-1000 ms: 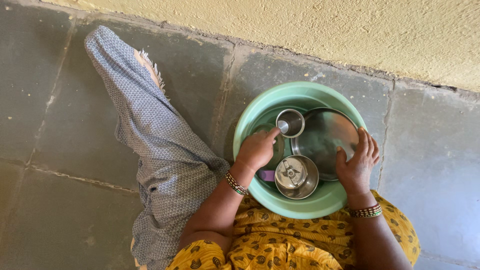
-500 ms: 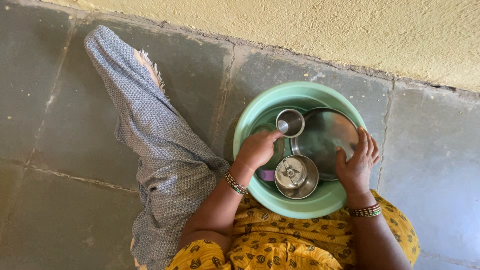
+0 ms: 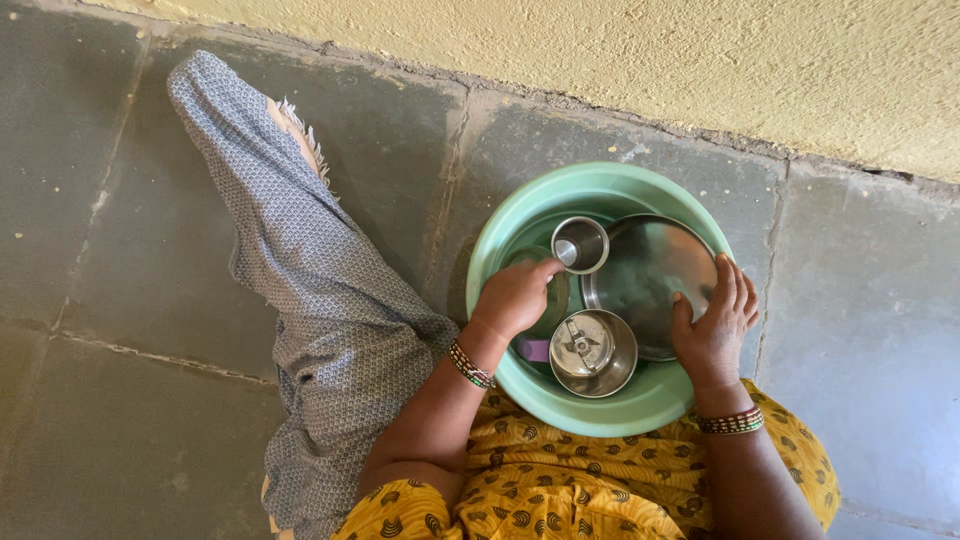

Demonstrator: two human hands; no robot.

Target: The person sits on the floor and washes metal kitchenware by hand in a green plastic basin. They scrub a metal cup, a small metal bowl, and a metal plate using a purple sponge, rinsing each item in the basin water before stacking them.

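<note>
Grey stone slabs [image 3: 120, 250] made up the floor, running back to a rough yellow plastered wall [image 3: 700, 70]. Nearest the camera was the person's lap in yellow patterned cloth [image 3: 560, 490], with a leg in grey printed fabric [image 3: 310, 300] stretched out over the slabs to the left.

Just beyond the lap sat a round pale green plastic basin [image 3: 600, 190] on the floor, close to the foot of the wall. Both hands reached into it. The left hand [image 3: 515, 295], a beaded bangle at its wrist, lay curled over the basin's left side, fingertips bent down beside a small steel tumbler [image 3: 580, 243]; whether it pinched anything under the palm could not be told. The right hand [image 3: 712, 320], also bangled, rested with its fingers spread flat on the rim of a round steel plate [image 3: 645, 270] that lay tilted in the right half of the basin.

Between the two hands, at the near side of the basin, stood a steel grinder jar [image 3: 592, 350] with its blade showing at the bottom. A small purple object [image 3: 535, 350] lay just left of the jar, partly hidden under the left wrist. The tumbler stood at the far side, touching the plate's edge.
</note>
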